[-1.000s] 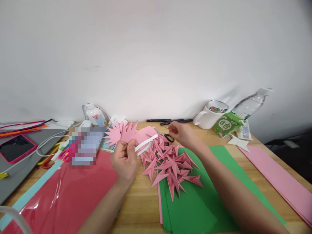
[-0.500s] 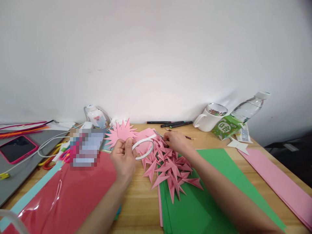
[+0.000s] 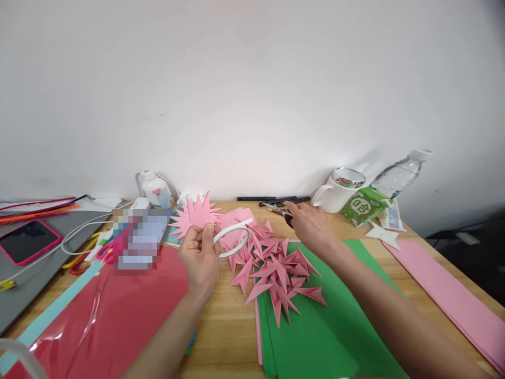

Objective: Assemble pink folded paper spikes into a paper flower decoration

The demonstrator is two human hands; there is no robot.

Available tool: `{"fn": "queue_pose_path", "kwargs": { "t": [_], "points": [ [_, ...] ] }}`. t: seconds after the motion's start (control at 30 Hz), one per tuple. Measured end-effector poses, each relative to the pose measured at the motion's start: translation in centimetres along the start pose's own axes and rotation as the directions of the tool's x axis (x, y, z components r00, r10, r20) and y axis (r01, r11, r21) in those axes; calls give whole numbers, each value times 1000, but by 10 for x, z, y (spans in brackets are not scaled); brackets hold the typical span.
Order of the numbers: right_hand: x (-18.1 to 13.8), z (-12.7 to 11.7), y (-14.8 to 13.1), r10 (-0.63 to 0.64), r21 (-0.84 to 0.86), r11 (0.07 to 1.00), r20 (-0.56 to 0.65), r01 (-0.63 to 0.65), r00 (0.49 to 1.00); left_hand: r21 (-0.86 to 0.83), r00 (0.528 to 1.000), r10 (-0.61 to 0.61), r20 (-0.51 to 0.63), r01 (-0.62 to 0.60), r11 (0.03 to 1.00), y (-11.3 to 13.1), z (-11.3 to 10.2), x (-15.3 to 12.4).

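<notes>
My left hand [image 3: 200,258] is closed, thumb against fingers, on a roll of white tape [image 3: 236,247]. The tape's loose end sticks out to the upper right. Just behind those fingers is a spiky pink paper star [image 3: 199,213]; whether they touch it I cannot tell. My right hand [image 3: 313,223] grips a pair of scissors [image 3: 289,219] by the dark handles, blades pointing left. Its fingers are partly hidden by the back of the hand. Between and below the hands lies a heap of folded pink paper points [image 3: 278,271].
Green paper sheets [image 3: 335,326] lie under the heap, and red sheets [image 3: 130,316] at the left. Along the wall are black pens [image 3: 256,198], a white mug [image 3: 339,190], a green carton [image 3: 363,206] and a tilted water bottle [image 3: 398,176]. A phone [image 3: 29,241] rests far left.
My right hand has moved right and slightly up with the scissors, away from the pink heap. My left hand and the tape roll have stayed nearly still.
</notes>
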State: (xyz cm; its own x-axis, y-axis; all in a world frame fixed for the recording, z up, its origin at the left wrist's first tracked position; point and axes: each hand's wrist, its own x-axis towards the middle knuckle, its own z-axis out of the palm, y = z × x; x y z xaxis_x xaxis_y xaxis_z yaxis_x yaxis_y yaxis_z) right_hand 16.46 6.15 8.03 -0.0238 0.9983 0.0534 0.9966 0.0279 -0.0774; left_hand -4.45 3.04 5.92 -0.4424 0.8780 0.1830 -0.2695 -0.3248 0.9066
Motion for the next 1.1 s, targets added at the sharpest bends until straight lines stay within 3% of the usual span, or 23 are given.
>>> {"fn": "queue_pose_path", "kwargs": {
  "t": [0.07,0.13,0.17,0.23,0.3,0.4,0.47,1.1],
  "points": [
    [-6,-5,10,-84,372,926,30,66,996,-10,1000,15,-15,-15,1000,1,0,0],
    [-16,-9,11,-241,752,651,77,102,967,2,999,30,-25,-30,1000,1,-1,0],
    [-22,-11,8,-313,862,501,97,78,945,10,999,41,-27,-41,999,2,-1,0],
    [-34,-14,-1,-417,945,327,131,14,900,24,997,67,-27,-66,998,2,-2,-1],
    [-42,-15,-11,-516,966,257,173,-42,839,29,996,90,-30,-89,996,2,-2,-3],
    [-48,-12,-20,-611,977,197,190,-85,768,42,995,101,-25,-100,994,3,-2,-6],
    [-47,-10,-23,-627,979,178,187,-95,757,54,995,104,-11,-103,993,3,-2,-7],
    [-44,-16,-27,-583,976,215,164,-43,796,84,996,87,31,-90,992,1,-2,-10]
  ]
}}
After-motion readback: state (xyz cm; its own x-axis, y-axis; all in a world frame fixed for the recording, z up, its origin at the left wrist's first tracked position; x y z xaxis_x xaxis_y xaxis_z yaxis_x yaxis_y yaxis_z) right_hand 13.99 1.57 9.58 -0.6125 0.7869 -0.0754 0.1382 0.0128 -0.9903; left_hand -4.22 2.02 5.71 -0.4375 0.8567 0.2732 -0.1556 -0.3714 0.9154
